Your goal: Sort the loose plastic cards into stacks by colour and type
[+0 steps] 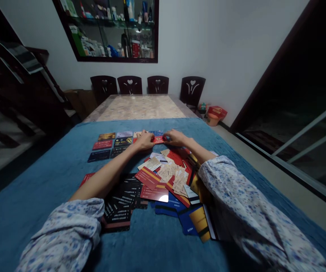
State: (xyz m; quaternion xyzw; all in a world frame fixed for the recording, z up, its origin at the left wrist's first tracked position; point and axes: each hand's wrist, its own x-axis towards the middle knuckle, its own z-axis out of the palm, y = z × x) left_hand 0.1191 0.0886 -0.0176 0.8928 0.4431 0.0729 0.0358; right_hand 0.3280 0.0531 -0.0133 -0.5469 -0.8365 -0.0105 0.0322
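Observation:
Between my two hands, far out on the blue cloth, a red card lies low against the surface. My left hand pinches its left end, and my right hand has its fingers closed on the right end. Just behind it shows a blue card. To the left are cards in rows, among them a gold card, a red card and a black VIP card. Beneath my forearms spreads a loose heap of red cards, beige cards, blue cards and black cards.
A blue cloth covers the near part of the table; its stone-patterned top shows beyond. Several dark chairs stand at the far end. A red bag sits on the floor at right, by the wall.

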